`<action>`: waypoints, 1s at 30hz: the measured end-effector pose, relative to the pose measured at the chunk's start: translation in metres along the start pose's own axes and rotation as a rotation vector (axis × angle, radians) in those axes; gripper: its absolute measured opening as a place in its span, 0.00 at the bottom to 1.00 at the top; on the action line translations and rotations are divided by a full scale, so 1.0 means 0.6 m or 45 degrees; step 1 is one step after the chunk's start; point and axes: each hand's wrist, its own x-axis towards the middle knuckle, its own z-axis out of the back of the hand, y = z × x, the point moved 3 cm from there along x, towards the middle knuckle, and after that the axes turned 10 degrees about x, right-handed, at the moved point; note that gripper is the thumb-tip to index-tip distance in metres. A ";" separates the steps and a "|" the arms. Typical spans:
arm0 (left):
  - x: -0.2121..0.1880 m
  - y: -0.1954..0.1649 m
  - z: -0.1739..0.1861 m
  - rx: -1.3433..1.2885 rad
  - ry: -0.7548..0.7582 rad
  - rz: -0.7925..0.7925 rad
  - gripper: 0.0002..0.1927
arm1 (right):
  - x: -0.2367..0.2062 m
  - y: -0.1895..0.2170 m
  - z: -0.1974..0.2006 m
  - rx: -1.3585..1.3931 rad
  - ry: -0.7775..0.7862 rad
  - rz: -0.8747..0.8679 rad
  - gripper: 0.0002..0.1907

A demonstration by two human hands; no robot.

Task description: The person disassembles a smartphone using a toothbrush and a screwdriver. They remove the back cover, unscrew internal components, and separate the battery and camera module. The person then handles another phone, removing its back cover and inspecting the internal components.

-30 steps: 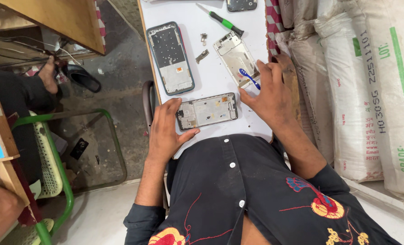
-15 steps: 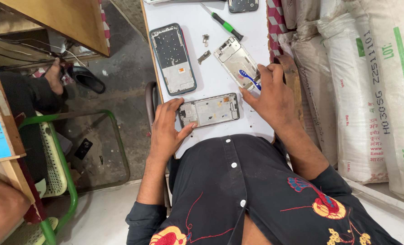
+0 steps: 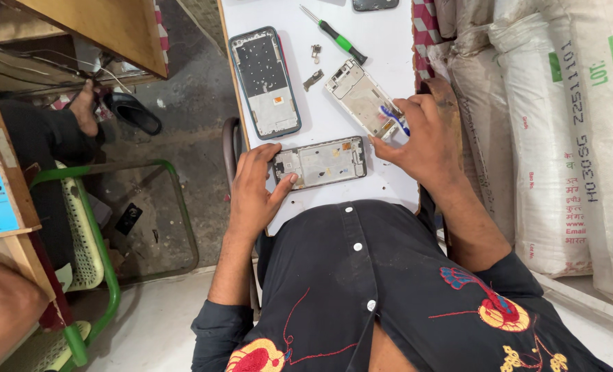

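An opened phone [image 3: 324, 162] with bare internals lies crosswise on the white table [image 3: 389, 55] in front of me. My left hand [image 3: 251, 193] grips its left end, thumb on the lower edge. My right hand [image 3: 423, 138] touches the phone's right end with its thumb and holds a thin blue tool [image 3: 395, 118]. The tool's tip rests on the lower end of a silver phone frame [image 3: 358, 96] lying aslant just beyond.
A blue-edged phone frame [image 3: 265, 83] lies at the table's left. Two small metal parts [image 3: 313, 79] and a green-handled screwdriver [image 3: 334, 34] lie farther back, with a dark phone [image 3: 375, 4] at the top edge. White sacks [image 3: 547, 138] stand right; a green chair [image 3: 93, 234] stands left.
The view has shifted slightly to the right. Both hands stay where they were, on the opened phone and the blue tool.
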 end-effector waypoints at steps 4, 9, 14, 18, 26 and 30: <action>0.001 -0.002 0.004 -0.022 -0.014 0.010 0.28 | 0.002 -0.003 0.002 0.144 0.065 -0.150 0.33; -0.006 0.007 0.000 -0.046 -0.057 0.000 0.27 | -0.004 -0.016 -0.002 0.394 0.014 -0.087 0.28; -0.016 0.036 0.003 -0.049 -0.184 -0.020 0.27 | -0.014 -0.054 -0.022 0.820 0.134 -0.635 0.22; -0.027 0.056 0.005 0.018 -0.294 -0.067 0.27 | -0.009 -0.072 -0.048 1.137 0.198 -0.750 0.16; -0.026 0.066 -0.013 -0.059 -0.483 -0.063 0.20 | 0.059 -0.122 -0.134 0.481 0.580 -0.579 0.18; -0.009 0.041 -0.027 -0.082 -0.605 -0.173 0.18 | 0.074 -0.103 -0.143 0.182 0.738 -0.374 0.18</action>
